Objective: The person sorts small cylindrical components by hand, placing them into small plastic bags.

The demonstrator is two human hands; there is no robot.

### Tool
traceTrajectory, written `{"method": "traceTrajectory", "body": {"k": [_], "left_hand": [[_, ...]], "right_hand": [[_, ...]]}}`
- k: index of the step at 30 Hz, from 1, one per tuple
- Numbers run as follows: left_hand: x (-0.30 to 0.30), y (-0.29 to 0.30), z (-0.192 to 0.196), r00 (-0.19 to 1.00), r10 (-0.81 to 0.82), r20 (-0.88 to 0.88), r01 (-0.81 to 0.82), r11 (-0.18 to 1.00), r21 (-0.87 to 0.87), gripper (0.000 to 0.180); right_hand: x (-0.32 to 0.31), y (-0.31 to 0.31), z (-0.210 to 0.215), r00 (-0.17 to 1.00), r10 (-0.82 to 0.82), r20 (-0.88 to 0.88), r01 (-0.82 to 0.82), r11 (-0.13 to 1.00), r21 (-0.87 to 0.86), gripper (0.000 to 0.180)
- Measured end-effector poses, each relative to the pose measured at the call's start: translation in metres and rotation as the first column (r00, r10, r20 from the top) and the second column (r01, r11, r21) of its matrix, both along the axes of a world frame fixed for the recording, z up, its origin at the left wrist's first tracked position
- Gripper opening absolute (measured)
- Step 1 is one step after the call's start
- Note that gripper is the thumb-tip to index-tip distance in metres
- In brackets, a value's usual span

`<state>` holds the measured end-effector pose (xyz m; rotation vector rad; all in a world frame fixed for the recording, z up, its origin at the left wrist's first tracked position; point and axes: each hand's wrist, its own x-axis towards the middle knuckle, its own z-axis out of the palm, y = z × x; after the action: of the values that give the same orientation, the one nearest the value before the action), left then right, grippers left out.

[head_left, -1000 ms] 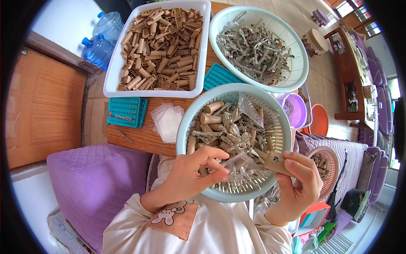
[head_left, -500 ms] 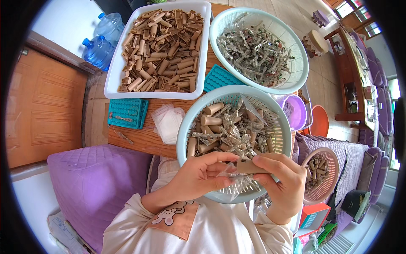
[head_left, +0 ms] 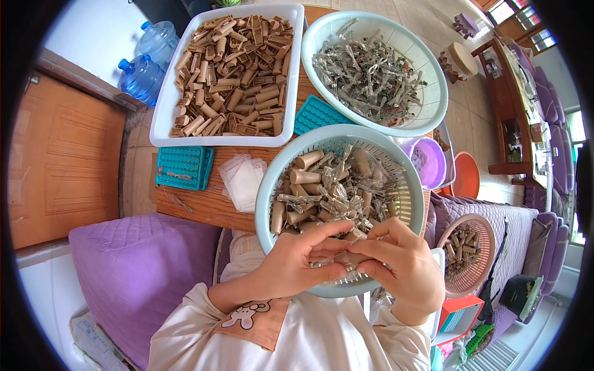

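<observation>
Over the near side of the pale blue-green basket, my two hands meet in front of me. A small tan plastic tube shows between my fingertips, with crinkled clear plastic about it. My left hand is closed on the clear plastic, thumb below and fingers above. My right hand pinches the tube's lower part; its fingers hide some of it. In the basket beneath lie several similar tan tubes, mixed with clear-wrapped pieces.
Behind stands a white tray of tan half-shells; beside it, a blue-green basket of clear-wrapped small parts. Teal ridged trays and clear bags lie on the wooden table. A pink basket holds more tubes at right.
The tan tube has turned from lying crosswise to being more upright and has moved into the clear plastic between my hands. My right hand has shifted slightly left, closer to my left.
</observation>
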<state>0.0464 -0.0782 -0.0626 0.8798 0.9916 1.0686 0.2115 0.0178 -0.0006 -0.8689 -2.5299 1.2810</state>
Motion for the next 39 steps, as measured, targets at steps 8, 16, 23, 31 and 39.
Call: {"method": "traceTrajectory", "body": {"k": [8, 16, 23, 31, 39], "left_hand": [[-0.003, 0.002, -0.008, 0.984, 0.053, 0.172, -0.05, 0.998, -0.022, 0.065], [-0.003, -0.002, -0.01, 0.935, 0.151, 0.319, -0.138, 0.988, -0.063, 0.069], [0.005, -0.007, -0.012, 0.955, 0.216, 0.203, -0.229, 0.972, 0.044, 0.064], [0.033, -0.006, -0.005, 0.959, 0.272, 0.08, -0.284, 0.924, 0.257, 0.052], [0.057, 0.01, -0.006, 0.677, 0.527, -0.513, 0.033, 0.675, 0.737, 0.029]], "right_hand": [[-0.009, -0.014, -0.021, 0.955, -0.222, -0.199, 0.215, 0.975, -0.056, 0.026], [-0.012, -0.022, -0.047, 0.933, -0.085, -0.351, 0.149, 0.976, 0.16, 0.035], [0.0, -0.032, -0.06, 0.906, -0.11, -0.409, 0.141, 0.989, 0.047, 0.026], [0.006, -0.046, -0.07, 0.571, -0.549, -0.61, 0.427, 0.833, -0.35, 0.037], [0.037, -0.052, -0.077, 0.713, -0.529, -0.461, 0.314, 0.828, -0.464, 0.03]]}}
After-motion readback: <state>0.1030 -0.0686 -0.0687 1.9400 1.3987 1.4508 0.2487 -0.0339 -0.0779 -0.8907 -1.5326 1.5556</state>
